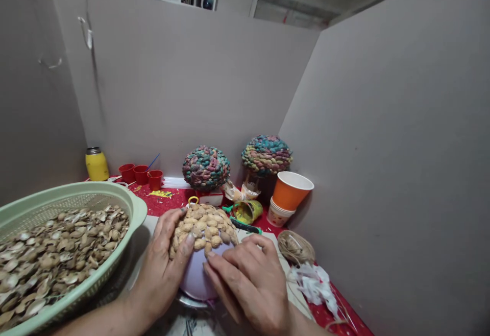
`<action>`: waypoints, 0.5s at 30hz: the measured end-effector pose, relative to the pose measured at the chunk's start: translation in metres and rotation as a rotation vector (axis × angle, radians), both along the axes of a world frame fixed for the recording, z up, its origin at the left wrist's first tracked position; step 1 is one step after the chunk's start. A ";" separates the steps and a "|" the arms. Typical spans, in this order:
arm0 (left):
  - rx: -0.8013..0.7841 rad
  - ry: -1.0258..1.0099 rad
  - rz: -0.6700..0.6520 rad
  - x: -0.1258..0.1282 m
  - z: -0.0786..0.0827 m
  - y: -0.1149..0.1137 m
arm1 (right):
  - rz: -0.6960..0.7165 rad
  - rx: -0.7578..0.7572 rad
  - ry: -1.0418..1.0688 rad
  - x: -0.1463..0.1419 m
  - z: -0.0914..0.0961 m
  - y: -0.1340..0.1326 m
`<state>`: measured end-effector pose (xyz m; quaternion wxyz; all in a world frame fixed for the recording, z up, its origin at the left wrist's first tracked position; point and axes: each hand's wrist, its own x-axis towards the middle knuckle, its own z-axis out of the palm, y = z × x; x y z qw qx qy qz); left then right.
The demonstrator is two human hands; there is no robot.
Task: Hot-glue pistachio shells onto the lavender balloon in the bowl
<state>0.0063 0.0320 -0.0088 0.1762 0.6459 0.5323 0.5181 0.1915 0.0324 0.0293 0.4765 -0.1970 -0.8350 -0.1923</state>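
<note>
In front of me sits a rounded purple balloon (198, 274), its upper part covered with rows of peanut shells (209, 221). My left hand (164, 259) is wrapped round its left side, the thumb lying over the shells. The fingers of my right hand (248, 274) are drawn together, their tips pressing a single peanut shell (207, 249) against the bare purple surface at the lower edge of the shell cover. Beneath the balloon, part of a round metallic rim (191, 303) shows.
A green basket (138, 213) of empty shells stands left. Behind are two painted shell balls (206, 167), red cups (141, 174), a yellow bottle (97, 164) and a tipped paint cup (248, 212). Orange cup (289, 193), twine (294, 246) and crumpled plastic (316, 285) lie right. Grey panels enclose the table.
</note>
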 end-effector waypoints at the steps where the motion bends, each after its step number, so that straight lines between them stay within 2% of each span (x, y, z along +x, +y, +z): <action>1: 0.005 -0.004 0.004 0.000 0.000 -0.001 | -0.007 0.008 -0.008 0.000 -0.001 0.002; 15: 0.034 -0.069 0.014 0.003 -0.002 0.001 | -0.030 -0.002 -0.002 -0.002 -0.010 0.007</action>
